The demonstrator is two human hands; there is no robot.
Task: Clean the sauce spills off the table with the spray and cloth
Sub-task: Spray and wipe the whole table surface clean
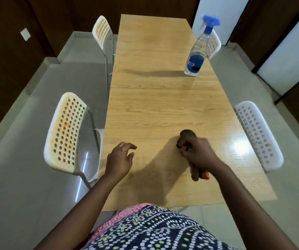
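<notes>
Near-left chair (67, 130) is showing orange specks. My left hand (120, 159) is hovering over the table (163, 109), fingers loosely spread, holding nothing. My right hand (197, 154) is gripping the bunched cloth (187, 135) against the table. Spray (198, 55) is standing far right, well apart.

Moderate indoor light from overhead and the right leaves a white glare patch on the table (156, 109) near its right edge. The bottle (197, 56) and both arms throw soft shadows leftward. Wide-angle distortion bends walls and chairs (67, 130) outward at the edges; the whole picture is slightly soft
</notes>
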